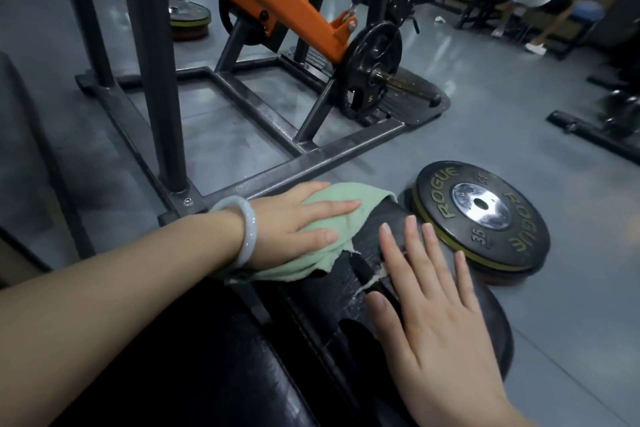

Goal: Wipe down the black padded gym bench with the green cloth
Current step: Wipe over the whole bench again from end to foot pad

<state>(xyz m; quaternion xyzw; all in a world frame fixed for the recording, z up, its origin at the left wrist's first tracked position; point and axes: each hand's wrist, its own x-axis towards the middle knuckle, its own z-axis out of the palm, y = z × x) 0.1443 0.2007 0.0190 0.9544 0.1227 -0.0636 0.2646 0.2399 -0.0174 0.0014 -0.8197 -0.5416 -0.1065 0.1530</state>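
Bench point(346, 298), black and padded, ran from the near bottom edge of the view out to its far end, which sat just beside a Rogue plate point(481, 215) lying flat on the grey floor point(519, 135). Green cloth point(329, 215) lay bunched over that far end. Left hand point(294, 218), fingers straight and flat, pressed down on the cloth without curling round it. Right hand point(436, 305), also open with fingers spread, rested palm-down on the bare padding near the cloth, apparently steadying.

Judgement: wiping well here called for even flat pressure and overlapping strokes along the pad, working back toward the body.

Padding surface looked worn: cover cracked and torn between the hands, pale lining showing at the split point(372, 279). Cloth edge could catch there; lighter passes advised across it.
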